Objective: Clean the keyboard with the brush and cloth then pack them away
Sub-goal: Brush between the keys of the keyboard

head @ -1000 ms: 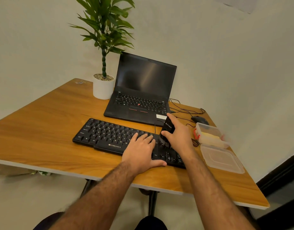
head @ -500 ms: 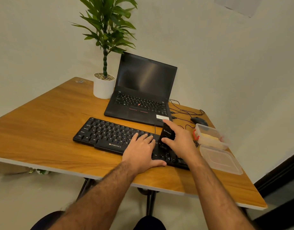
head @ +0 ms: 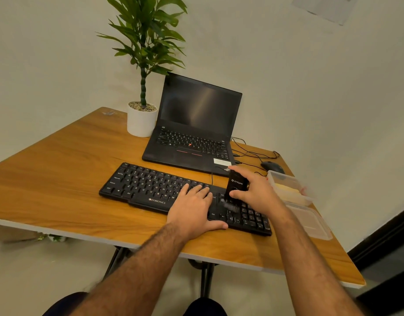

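Note:
A black keyboard [head: 150,188] lies across the wooden table [head: 59,179]. My left hand [head: 191,210] rests flat on its right-of-middle keys, fingers straight, thumb along the front edge. My right hand [head: 258,192] grips a black brush [head: 236,185] by its handle, with the blurred bristles down on the keys between the main block and the number pad. A yellow cloth [head: 285,188] lies inside a clear plastic box [head: 294,201] just right of the keyboard.
An open black laptop [head: 196,133] stands behind the keyboard, with a potted plant [head: 141,119] to its left. A mouse [head: 271,166] and cables lie behind the box. The box's clear lid [head: 310,222] lies near the table's right edge.
The brush in my right hand has shifted slightly across the keys near the number pad. My left hand has stayed in place on the keyboard.

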Action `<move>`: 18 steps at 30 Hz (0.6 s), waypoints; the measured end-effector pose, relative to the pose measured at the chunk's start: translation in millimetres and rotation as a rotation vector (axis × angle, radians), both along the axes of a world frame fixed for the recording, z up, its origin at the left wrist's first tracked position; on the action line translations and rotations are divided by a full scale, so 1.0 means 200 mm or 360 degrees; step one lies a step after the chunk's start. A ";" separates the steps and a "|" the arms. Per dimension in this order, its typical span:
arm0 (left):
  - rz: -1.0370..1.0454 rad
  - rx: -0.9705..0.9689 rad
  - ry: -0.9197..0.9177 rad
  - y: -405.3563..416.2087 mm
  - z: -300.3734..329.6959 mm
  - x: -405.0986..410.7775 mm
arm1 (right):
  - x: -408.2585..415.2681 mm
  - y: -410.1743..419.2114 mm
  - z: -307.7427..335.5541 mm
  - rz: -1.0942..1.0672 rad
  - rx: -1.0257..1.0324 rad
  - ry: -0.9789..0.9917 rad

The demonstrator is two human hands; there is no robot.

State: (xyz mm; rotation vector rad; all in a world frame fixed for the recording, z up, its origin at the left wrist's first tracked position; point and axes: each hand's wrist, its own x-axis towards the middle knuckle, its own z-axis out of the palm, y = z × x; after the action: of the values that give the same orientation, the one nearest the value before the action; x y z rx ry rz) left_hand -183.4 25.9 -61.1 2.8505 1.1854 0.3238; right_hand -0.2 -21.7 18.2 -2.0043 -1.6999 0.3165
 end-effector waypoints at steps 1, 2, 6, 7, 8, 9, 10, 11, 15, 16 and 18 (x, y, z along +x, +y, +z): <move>0.0001 -0.0001 0.0000 0.00 0.00 0.00 | 0.01 0.00 0.01 -0.0033 0.0021 0.0006; 0.0002 -0.0005 0.0003 0.00 0.00 0.00 | 0.02 0.00 0.01 -0.0090 0.0082 0.0013; 0.0007 0.0005 0.0014 0.00 0.01 0.00 | -0.04 0.00 -0.06 -0.0197 0.0306 0.0257; 0.0008 0.0005 0.0017 0.00 0.01 0.00 | -0.06 0.00 -0.09 -0.0164 0.0309 0.0319; 0.0010 0.0004 0.0017 0.00 0.01 0.00 | -0.07 -0.01 -0.10 -0.0115 0.0287 0.0339; 0.0012 0.0004 0.0017 0.00 0.01 0.00 | -0.08 -0.01 -0.10 -0.0055 0.0244 0.0323; 0.0012 0.0002 0.0016 0.00 0.01 0.00 | -0.07 -0.02 -0.08 0.0007 0.0184 0.0271; 0.0010 0.0000 0.0016 0.00 0.01 0.00 | -0.05 -0.01 -0.05 0.0056 0.0113 0.0185; 0.0013 -0.0005 0.0010 0.00 0.01 0.00 | 0.01 0.03 0.05 -0.0029 -0.0001 -0.0102; 0.0015 -0.0009 0.0012 0.00 0.01 0.00 | 0.01 0.04 0.05 -0.0100 0.0088 -0.0044; 0.0017 -0.0008 0.0012 0.00 0.02 0.00 | 0.00 0.06 0.03 -0.0240 0.0319 0.0181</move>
State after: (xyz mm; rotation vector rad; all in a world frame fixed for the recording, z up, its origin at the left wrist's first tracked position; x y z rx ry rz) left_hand -183.3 25.3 -57.9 2.8446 1.2011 0.3106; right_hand 0.6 -9.4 25.0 -1.9159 -1.4420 0.1954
